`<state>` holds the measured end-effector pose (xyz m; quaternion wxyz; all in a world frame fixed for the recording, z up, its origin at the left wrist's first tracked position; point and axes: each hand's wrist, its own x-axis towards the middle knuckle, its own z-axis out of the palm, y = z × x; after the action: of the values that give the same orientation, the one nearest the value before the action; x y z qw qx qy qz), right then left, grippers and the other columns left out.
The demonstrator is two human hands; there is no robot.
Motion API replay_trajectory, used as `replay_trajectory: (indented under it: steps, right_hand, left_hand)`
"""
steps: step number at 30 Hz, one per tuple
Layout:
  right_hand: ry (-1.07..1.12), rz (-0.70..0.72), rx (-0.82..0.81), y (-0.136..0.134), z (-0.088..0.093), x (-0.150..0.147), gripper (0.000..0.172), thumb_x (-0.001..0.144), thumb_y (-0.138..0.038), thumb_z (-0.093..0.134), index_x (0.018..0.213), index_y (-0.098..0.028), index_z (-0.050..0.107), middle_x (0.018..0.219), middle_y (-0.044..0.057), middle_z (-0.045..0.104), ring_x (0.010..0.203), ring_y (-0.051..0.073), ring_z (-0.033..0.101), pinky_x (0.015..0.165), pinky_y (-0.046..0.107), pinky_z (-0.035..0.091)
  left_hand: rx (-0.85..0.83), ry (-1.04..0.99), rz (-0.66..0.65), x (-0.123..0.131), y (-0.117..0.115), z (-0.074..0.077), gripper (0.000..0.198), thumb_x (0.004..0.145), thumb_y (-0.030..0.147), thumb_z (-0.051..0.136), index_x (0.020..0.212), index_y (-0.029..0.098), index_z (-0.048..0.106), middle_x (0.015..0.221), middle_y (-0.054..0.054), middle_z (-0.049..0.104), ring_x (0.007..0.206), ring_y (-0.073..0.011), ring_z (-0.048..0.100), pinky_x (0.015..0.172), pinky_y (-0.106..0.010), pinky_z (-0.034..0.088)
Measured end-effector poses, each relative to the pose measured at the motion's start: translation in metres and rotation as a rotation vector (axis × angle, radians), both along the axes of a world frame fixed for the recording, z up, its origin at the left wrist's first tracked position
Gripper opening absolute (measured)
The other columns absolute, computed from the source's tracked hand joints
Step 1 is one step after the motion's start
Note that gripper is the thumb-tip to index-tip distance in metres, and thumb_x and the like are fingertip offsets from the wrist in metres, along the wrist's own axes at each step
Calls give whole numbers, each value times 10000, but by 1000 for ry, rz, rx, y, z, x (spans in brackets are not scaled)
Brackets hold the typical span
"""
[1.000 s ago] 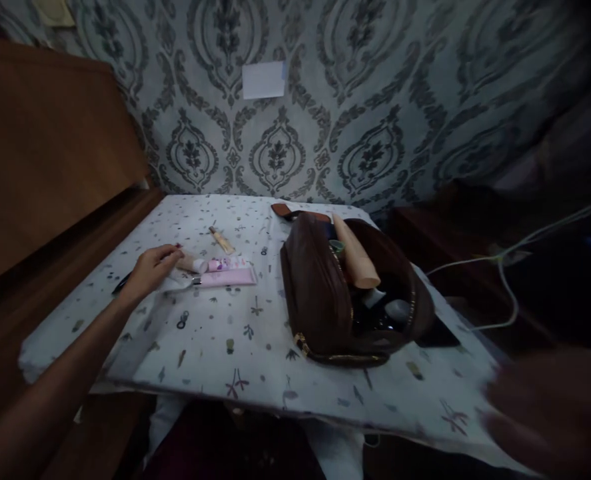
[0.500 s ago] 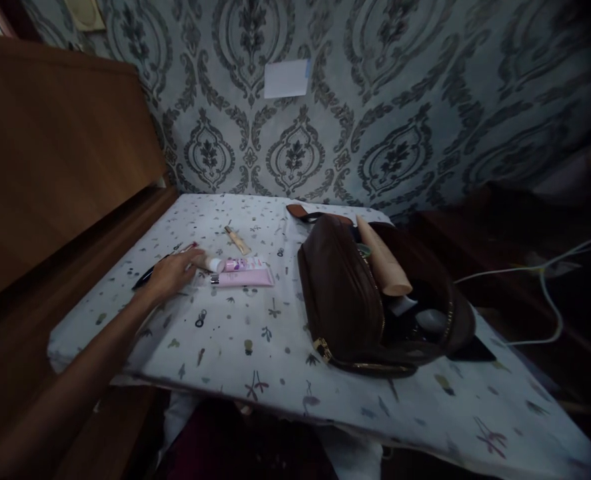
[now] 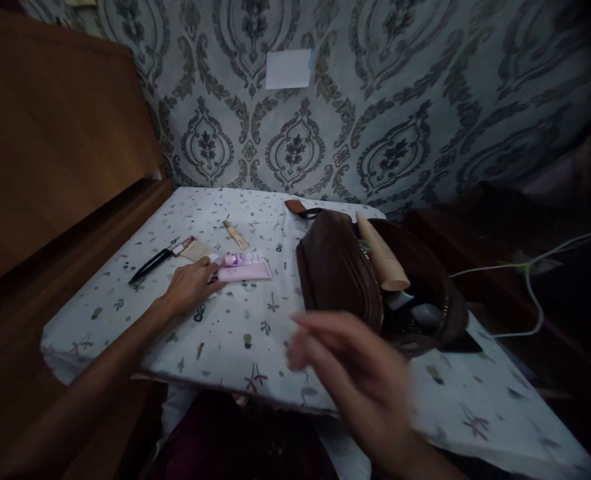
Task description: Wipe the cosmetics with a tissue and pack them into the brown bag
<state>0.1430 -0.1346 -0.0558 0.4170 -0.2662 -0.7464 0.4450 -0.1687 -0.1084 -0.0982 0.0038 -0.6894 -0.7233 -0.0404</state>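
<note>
My left hand is at the silver cap end of a pink squeeze tube, its fingers closed on that end. A second pink-and-white tube lies right behind it. Beside those fingers is a beige tube with a white cap, partly covered by the hand. My right hand, smeared by motion, hangs over the front of the table with nothing in it, thumb and forefinger apart. It covers the lower front of a brown bag, which stands unzipped with a large peach tube sticking out.
A black-handled brush lies at the left. Farther back is a small tan tube. All rest on a patterned white cloth. A wooden cabinet borders the left, a white cable hangs at right, and a patterned wall stands behind.
My left hand has shifted right and nearer, from the beige tube to the pink tube's cap end, uncovering the brush. My right hand has come into view in front of the bag.
</note>
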Motion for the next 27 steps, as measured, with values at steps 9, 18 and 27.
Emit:
replay_trajectory:
  steps: [9,18,27]
  right_hand:
    - [475,82,-1200,52,-79,-122,237,862,-404,717,912,-184,645,876,52,707,840,173,681,764,306,550]
    - [625,65,-1219,62,-80,-124,196,957,-405,592,978,-211,591,736,19,705,652,177,659,588,300,552]
    - [474,227,-1218,47,-80,-121,332,916,-503,623,960,-174,627,687,28,695,542,121,607,433,190,450]
  left_hand:
    - [218,-250,0,36,-26,-4,323,944,456,527,902,182,692,877,-66,654,813,-219,651,706,-301,474]
    - [234,-646,-1,45,-42,6,353,976,502,458,1169,228,569,850,10,647,680,-158,605,709,-299,481]
    - [873,-683,68,47,14,17,276,996,369,422,1201,186,448,1165,-106,560,1087,-211,559,985,-365,462]
